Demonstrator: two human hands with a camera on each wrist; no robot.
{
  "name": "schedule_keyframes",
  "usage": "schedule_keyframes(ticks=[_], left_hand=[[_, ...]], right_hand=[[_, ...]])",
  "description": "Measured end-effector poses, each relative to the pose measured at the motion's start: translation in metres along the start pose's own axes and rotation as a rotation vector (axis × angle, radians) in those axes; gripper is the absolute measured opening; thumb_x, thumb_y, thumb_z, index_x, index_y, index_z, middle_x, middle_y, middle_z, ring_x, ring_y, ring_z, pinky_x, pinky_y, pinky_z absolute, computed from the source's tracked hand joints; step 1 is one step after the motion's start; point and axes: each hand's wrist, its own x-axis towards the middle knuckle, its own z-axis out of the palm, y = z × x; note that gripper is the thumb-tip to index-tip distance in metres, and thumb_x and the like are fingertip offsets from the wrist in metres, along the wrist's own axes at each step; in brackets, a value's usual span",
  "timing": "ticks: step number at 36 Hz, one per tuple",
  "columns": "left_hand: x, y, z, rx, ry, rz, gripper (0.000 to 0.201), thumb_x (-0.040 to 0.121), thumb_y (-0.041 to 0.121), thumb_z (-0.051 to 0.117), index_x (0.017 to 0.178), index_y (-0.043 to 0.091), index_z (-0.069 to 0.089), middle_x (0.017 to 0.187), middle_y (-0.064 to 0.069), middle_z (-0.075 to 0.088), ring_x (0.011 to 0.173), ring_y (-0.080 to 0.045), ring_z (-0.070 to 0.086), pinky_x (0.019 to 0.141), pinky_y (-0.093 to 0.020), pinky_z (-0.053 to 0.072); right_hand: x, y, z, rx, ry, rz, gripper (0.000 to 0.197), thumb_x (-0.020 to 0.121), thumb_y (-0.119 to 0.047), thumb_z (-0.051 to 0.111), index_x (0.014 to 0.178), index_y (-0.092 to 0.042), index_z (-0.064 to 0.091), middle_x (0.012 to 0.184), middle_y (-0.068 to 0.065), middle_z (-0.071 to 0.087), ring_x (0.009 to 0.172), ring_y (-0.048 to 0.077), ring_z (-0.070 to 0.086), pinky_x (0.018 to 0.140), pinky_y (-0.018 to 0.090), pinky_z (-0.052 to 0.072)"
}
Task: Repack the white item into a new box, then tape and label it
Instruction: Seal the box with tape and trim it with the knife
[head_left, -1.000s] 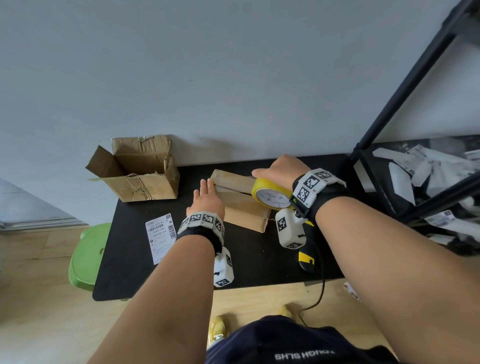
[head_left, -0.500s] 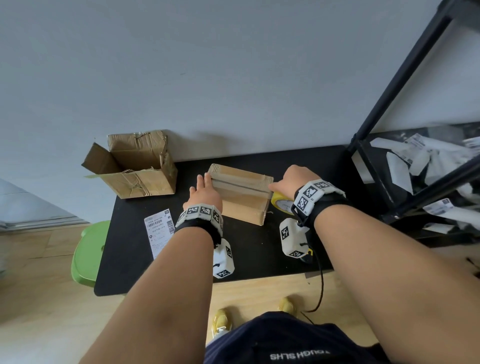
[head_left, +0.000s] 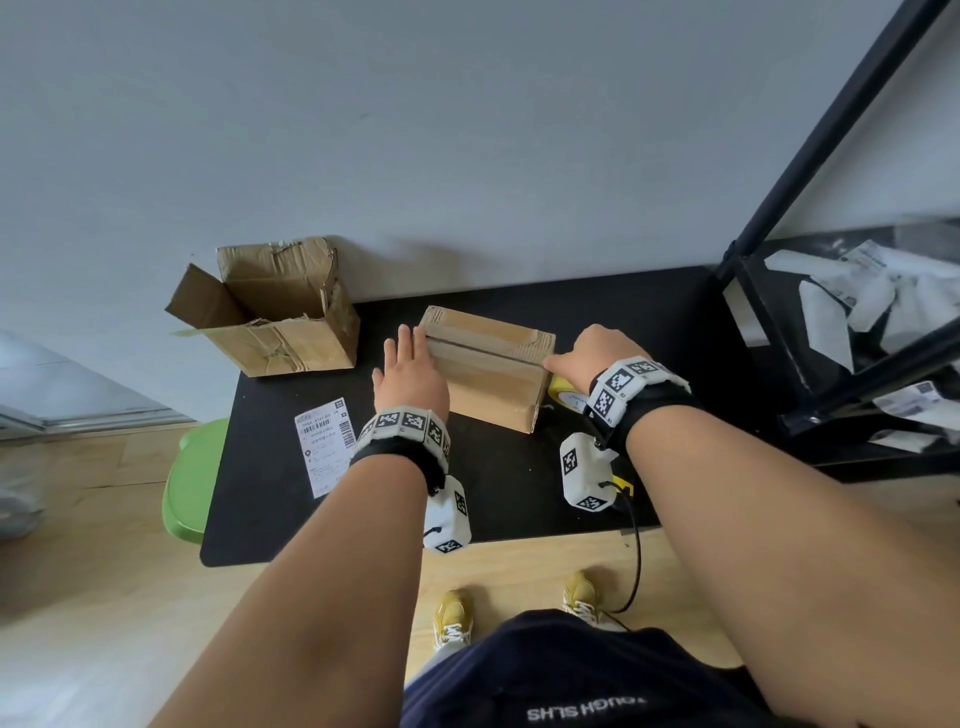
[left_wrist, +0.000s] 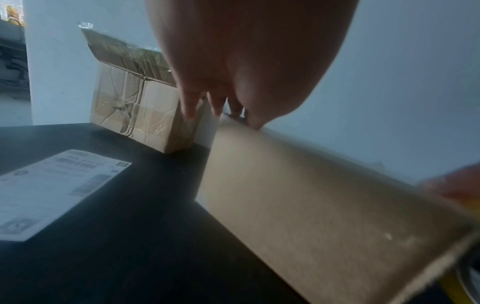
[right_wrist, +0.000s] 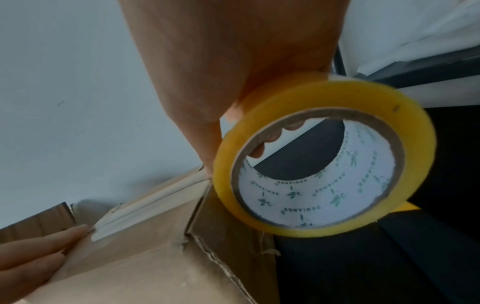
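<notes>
A closed brown cardboard box (head_left: 488, 374) lies in the middle of the black table (head_left: 519, 493), with clear tape along its top seam (right_wrist: 145, 205). My left hand (head_left: 410, 369) lies flat with straight fingers against the box's left end (left_wrist: 311, 205). My right hand (head_left: 592, 353) is at the box's right end and grips a yellow tape roll (head_left: 569, 397) (right_wrist: 324, 156), fingers through its core. A white shipping label (head_left: 324, 447) (left_wrist: 52, 189) lies flat on the table to the left. The white item is not visible.
An old torn cardboard box (head_left: 275, 317) (left_wrist: 135, 107) stands open at the table's back left by the wall. A black metal shelf (head_left: 831, 322) with white packets stands on the right. A green stool (head_left: 192, 478) sits left of the table. A yellow-and-black tool (head_left: 623, 486) lies near the front edge.
My right hand has drawn the tape roll from the top of the box down past its right end. The left hand has stayed flat at the left end.
</notes>
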Motion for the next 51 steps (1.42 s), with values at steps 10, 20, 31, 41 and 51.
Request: schedule_keyframes(ticks=[10,20,31,41,51], left_hand=[[-0.017,0.008,0.020,0.122,-0.023,0.303,0.053,0.104,0.037,0.012,0.153,0.022,-0.003,0.161,0.003,-0.010,0.147,-0.016,-0.011,0.120,-0.039,-0.005],[-0.026,0.025,0.024,0.128,-0.010,0.440,0.051,0.105,0.035,0.018,0.154,0.029,0.004,0.161,0.005,-0.005,0.147,-0.014,-0.010,0.119,-0.035,-0.007],[-0.020,0.037,0.013,0.039,0.153,0.464,0.038,0.102,0.030,0.036,0.137,0.024,0.051,0.148,0.004,0.040,0.139,-0.017,0.028,0.112,-0.035,0.027],[0.008,0.050,0.017,0.141,0.008,0.417,0.048,0.103,0.036,0.023,0.151,0.035,0.017,0.161,0.005,0.009,0.148,-0.016,0.003,0.120,-0.045,0.007],[-0.008,0.039,0.030,0.065,0.066,0.238,0.052,0.103,0.042,0.015,0.153,0.033,0.006,0.162,0.005,-0.001,0.148,-0.015,-0.004,0.121,-0.037,0.002]], right_hand=[[0.003,0.002,0.003,0.016,-0.023,0.009,0.046,0.082,-0.059,0.057,0.071,-0.014,0.057,0.070,0.002,0.061,0.062,0.019,0.060,0.052,0.027,0.040],[0.004,0.004,0.004,0.036,-0.013,0.018,0.046,0.080,-0.058,0.058,0.068,-0.014,0.057,0.069,0.001,0.061,0.061,0.020,0.060,0.052,0.027,0.038],[0.011,0.007,0.006,0.046,-0.057,0.026,0.045,0.080,-0.057,0.061,0.074,-0.013,0.060,0.069,0.000,0.060,0.060,0.017,0.057,0.050,0.026,0.034],[0.019,0.010,0.008,0.051,-0.067,-0.028,0.044,0.083,-0.055,0.060,0.069,-0.014,0.055,0.065,0.000,0.054,0.057,0.016,0.052,0.049,0.027,0.032],[0.033,-0.009,-0.004,-0.088,-0.067,-0.082,0.034,0.081,-0.048,0.057,0.070,-0.016,0.060,0.068,-0.002,0.058,0.063,0.016,0.050,0.077,0.035,0.031]])
